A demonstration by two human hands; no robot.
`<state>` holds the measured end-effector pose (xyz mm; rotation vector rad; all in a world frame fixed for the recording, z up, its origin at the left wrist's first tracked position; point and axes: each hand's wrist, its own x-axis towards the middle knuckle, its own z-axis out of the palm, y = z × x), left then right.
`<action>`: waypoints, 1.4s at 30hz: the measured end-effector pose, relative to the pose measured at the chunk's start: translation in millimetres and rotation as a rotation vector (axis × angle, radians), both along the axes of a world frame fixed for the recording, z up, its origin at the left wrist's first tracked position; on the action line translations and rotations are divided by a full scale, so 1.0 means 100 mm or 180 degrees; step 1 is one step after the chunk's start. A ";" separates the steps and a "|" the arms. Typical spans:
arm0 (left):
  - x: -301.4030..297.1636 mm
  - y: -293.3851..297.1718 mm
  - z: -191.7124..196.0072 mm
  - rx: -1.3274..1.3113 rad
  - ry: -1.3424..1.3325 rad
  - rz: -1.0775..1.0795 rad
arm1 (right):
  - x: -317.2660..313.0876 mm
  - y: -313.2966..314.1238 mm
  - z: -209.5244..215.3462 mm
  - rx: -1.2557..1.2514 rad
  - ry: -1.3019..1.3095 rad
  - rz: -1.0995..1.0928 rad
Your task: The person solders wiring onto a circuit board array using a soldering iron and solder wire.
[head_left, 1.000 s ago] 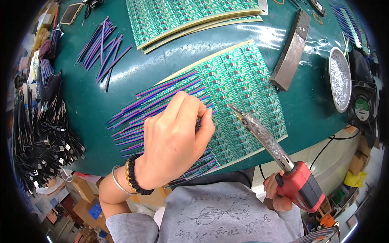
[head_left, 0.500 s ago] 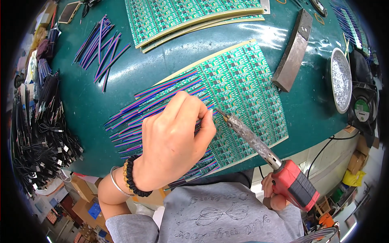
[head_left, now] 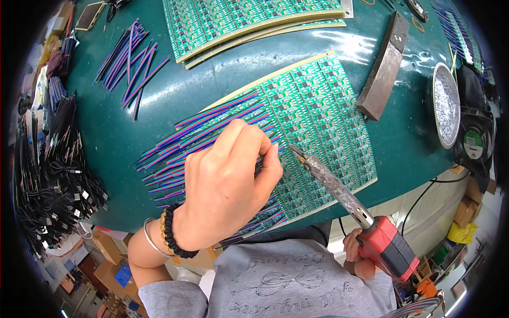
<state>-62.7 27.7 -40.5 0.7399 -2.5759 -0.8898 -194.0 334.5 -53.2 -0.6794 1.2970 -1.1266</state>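
A panel of green circuit boards (head_left: pixel 328 122) lies on the table before me, with rows of blue, red and black ribbon wires (head_left: pixel 212 114) across its left part. My left hand (head_left: pixel 225 177) rests over these wires, thumb and forefinger pinched on the end of one wire near the boards' pads. Its palm and fingers hide much of that wire. In my right hand (head_left: pixel 358 254) is a soldering iron (head_left: pixel 392 249) with a red and black body, gripped by the handle. The iron's tip (head_left: pixel 292 148) points at the board just right of the pinched wire end, seemingly a little apart from it.
A stack of circuit board panels (head_left: pixel 254 29) stands at the far side. Loose ribbon wires (head_left: pixel 127 66) and black cables (head_left: pixel 58 175) lie to the left. On the right are a metal bar (head_left: pixel 383 69), a silvery dish (head_left: pixel 445 106) and a small fan (head_left: pixel 473 143).
The soldering iron has moved slightly right and down, its tip drawing back from the pinched wire end. My left hand has stayed nearly still.
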 end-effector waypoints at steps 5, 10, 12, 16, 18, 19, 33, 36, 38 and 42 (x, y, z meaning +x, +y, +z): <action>0.03 0.00 0.02 -0.0012 -0.0005 0.0058 | 0.08 0.17 -0.18 -0.0213 -0.0087 -0.0411; 0.05 -0.01 0.01 -0.0052 -0.0023 0.0043 | 0.26 0.31 -0.41 -0.0762 0.0767 -0.1052; 0.04 -0.01 0.01 -0.0028 -0.0015 0.0036 | 0.21 0.24 -0.46 -0.1577 0.0398 -0.0733; 0.05 -0.01 0.01 -0.0056 -0.0038 0.0050 | 0.23 0.13 -0.49 -0.1923 0.0733 -0.0921; 0.05 -0.02 -0.02 -0.0128 0.0037 0.0011 | 0.25 0.11 -0.54 -0.2180 0.0647 -0.1128; 0.04 -0.03 -0.04 -0.0188 0.0121 -0.0036 | 0.27 0.12 -0.56 -0.2184 0.0669 -0.1137; 0.10 -0.02 -0.05 -0.0365 0.0247 -0.0030 | 0.02 -0.07 -0.08 -0.1806 0.2751 -0.2434; 0.14 0.00 0.02 -0.0621 0.0234 -0.0041 | -0.02 -0.42 -0.05 -0.1326 0.2523 -0.4482; 0.18 -0.05 0.16 -0.0926 0.0199 0.0055 | -0.38 -0.46 -0.20 -0.0837 0.3021 -0.3830; 0.43 -0.35 0.26 -0.1537 0.0142 0.0603 | -0.45 -0.37 -0.24 -0.0988 0.2938 -0.3641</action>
